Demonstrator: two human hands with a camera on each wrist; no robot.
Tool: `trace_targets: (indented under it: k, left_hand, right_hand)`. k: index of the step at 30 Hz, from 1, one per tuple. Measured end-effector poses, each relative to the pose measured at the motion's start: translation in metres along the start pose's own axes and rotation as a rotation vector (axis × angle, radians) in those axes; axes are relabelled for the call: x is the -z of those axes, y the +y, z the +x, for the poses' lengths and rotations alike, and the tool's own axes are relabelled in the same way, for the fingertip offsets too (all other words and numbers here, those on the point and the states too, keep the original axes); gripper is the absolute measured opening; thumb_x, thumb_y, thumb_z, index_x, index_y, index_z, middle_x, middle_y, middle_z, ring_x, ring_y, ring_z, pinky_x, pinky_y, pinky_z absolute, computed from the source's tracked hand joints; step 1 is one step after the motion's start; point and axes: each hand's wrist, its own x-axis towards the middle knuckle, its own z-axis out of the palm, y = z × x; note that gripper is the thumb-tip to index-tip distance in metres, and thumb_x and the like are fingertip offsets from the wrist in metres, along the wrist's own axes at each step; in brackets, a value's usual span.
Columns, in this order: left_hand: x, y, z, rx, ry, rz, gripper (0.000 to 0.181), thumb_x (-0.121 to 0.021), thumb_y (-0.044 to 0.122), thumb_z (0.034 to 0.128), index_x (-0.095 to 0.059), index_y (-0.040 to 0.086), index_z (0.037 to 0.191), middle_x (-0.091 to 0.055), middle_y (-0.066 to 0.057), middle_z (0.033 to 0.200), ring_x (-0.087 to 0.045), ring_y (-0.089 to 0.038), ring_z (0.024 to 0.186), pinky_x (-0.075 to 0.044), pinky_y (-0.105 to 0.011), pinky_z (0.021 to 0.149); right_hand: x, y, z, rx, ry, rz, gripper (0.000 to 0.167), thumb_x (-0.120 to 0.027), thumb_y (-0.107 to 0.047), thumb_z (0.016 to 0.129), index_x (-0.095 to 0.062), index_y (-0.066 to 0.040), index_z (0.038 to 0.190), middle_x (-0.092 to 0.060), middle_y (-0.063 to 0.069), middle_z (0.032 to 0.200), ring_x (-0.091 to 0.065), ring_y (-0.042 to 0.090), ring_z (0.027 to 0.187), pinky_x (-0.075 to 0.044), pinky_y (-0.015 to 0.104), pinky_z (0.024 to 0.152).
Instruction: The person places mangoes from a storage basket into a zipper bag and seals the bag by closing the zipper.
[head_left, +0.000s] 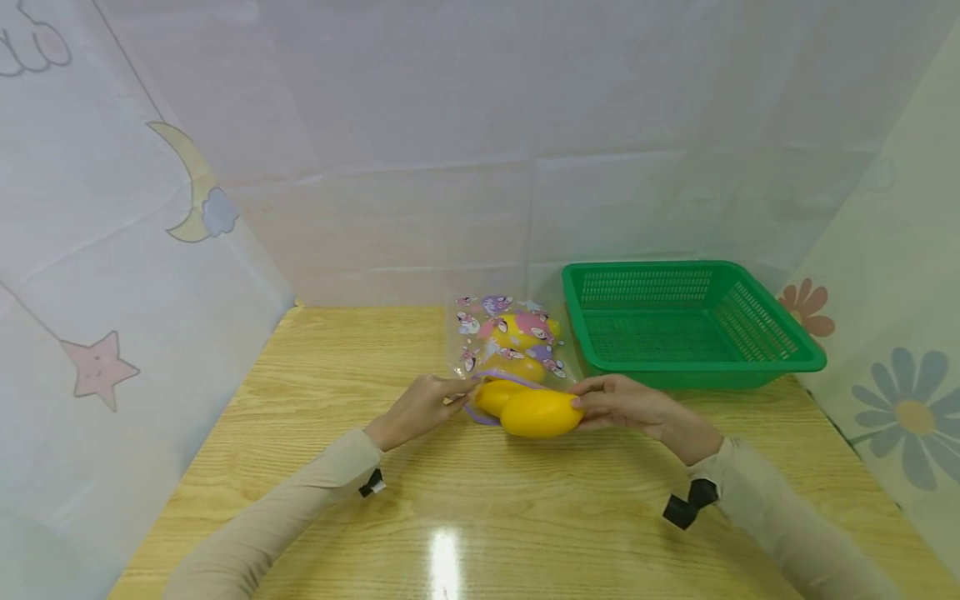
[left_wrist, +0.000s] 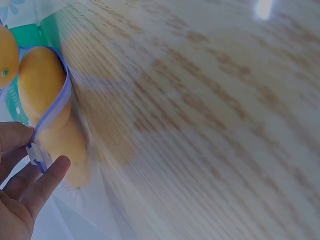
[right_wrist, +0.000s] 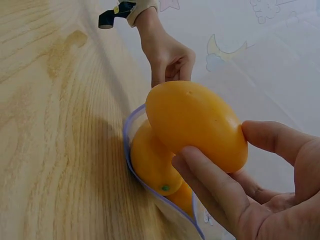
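Observation:
My right hand (head_left: 633,408) grips a smooth yellow mango (head_left: 542,414) by one end, thumb and fingers on opposite sides. That mango is at the mouth of a clear printed zip bag (head_left: 463,321), overlapping another mango (head_left: 491,397) that lies just inside the opening. More yellow fruit (head_left: 517,332) shows through the plastic deeper in the bag. With its fingers, my left hand (head_left: 420,408) pinches the purple-edged rim at the left, beside a white slider (left_wrist: 36,154). In the right wrist view, the inner mango (right_wrist: 150,160) shows a green stem spot.
A green slotted basket (head_left: 690,367) stands right of the bag at the back of the wooden table (head_left: 337,350). Behind it hangs a pale cloth backdrop (head_left: 420,208), with printed side panels left and right. Black pieces (head_left: 690,502) are strapped at both wrists.

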Motion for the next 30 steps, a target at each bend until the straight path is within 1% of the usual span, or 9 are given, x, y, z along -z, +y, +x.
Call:
trace_targets:
  k: [6, 10, 13, 16, 21, 25, 30]
  left_hand:
    - [0.000, -0.001, 0.000, 0.010, -0.001, 0.001, 0.040, -0.071, -0.009, 0.0862, -0.064, -0.005, 0.125, -0.071, -0.017, 0.111, -0.073, -0.021, 0.086, -0.055, -0.013, 0.069]
    - [0.000, -0.002, 0.001, 0.016, -0.001, 0.002, 0.039, -0.071, -0.007, 0.0867, -0.065, -0.004, 0.125, -0.071, -0.016, 0.110, -0.073, -0.020, 0.085, -0.055, -0.013, 0.069]
    - [0.001, -0.002, 0.001, 0.017, -0.001, 0.005, 0.039, -0.071, -0.007, 0.0871, -0.065, -0.004, 0.125, -0.071, -0.016, 0.110, -0.073, -0.020, 0.085, -0.055, -0.013, 0.068]
    - [0.001, -0.002, 0.000, 0.018, -0.004, 0.005, 0.038, -0.071, -0.007, 0.0875, -0.065, -0.004, 0.125, -0.071, -0.017, 0.111, -0.073, -0.020, 0.086, -0.055, -0.013, 0.069]
    - [0.001, -0.002, 0.000, 0.025, -0.015, 0.006, 0.038, -0.071, -0.006, 0.0877, -0.066, -0.003, 0.125, -0.071, -0.016, 0.110, -0.073, -0.019, 0.086, -0.054, -0.012, 0.070]
    - [0.001, -0.002, 0.000, 0.025, -0.014, 0.007, 0.037, -0.071, -0.007, 0.0875, -0.066, -0.003, 0.124, -0.071, -0.015, 0.110, -0.073, -0.019, 0.085, -0.054, -0.012, 0.070]
    - [0.000, -0.001, 0.000, 0.016, -0.002, -0.003, 0.036, -0.070, -0.008, 0.0881, -0.066, -0.004, 0.123, -0.070, -0.018, 0.113, -0.073, -0.020, 0.086, -0.055, -0.013, 0.069]
  right_hand:
    - [-0.008, 0.002, 0.001, -0.023, 0.038, -0.024, 0.038, -0.059, -0.005, 0.099, -0.051, 0.015, 0.130, -0.066, 0.018, 0.116, -0.067, 0.028, 0.104, -0.045, 0.054, 0.099]
    - [-0.013, 0.003, 0.001, -0.023, 0.034, -0.014, 0.043, -0.059, -0.005, 0.098, -0.048, 0.018, 0.133, -0.065, 0.018, 0.117, -0.067, 0.029, 0.104, -0.044, 0.055, 0.099]
    - [-0.015, 0.005, 0.001, -0.025, 0.032, -0.008, 0.042, -0.058, -0.004, 0.098, -0.047, 0.019, 0.132, -0.065, 0.018, 0.117, -0.067, 0.029, 0.104, -0.044, 0.055, 0.099]
    - [-0.018, 0.007, 0.002, -0.030, 0.040, -0.010, 0.041, -0.059, -0.005, 0.098, -0.049, 0.019, 0.129, -0.065, 0.018, 0.116, -0.067, 0.028, 0.103, -0.045, 0.055, 0.098]
    - [-0.023, 0.013, 0.004, -0.040, 0.056, -0.007, 0.042, -0.060, -0.006, 0.098, -0.049, 0.020, 0.129, -0.065, 0.017, 0.116, -0.067, 0.027, 0.104, -0.045, 0.054, 0.098]
    - [-0.025, 0.017, 0.005, -0.037, 0.097, 0.008, 0.042, -0.060, -0.006, 0.098, -0.049, 0.020, 0.129, -0.066, 0.017, 0.116, -0.068, 0.027, 0.103, -0.047, 0.052, 0.097]
    - [-0.029, 0.018, 0.006, -0.029, 0.133, 0.019, 0.039, -0.060, -0.006, 0.098, -0.053, 0.020, 0.127, -0.066, 0.017, 0.114, -0.068, 0.027, 0.101, -0.049, 0.050, 0.096]
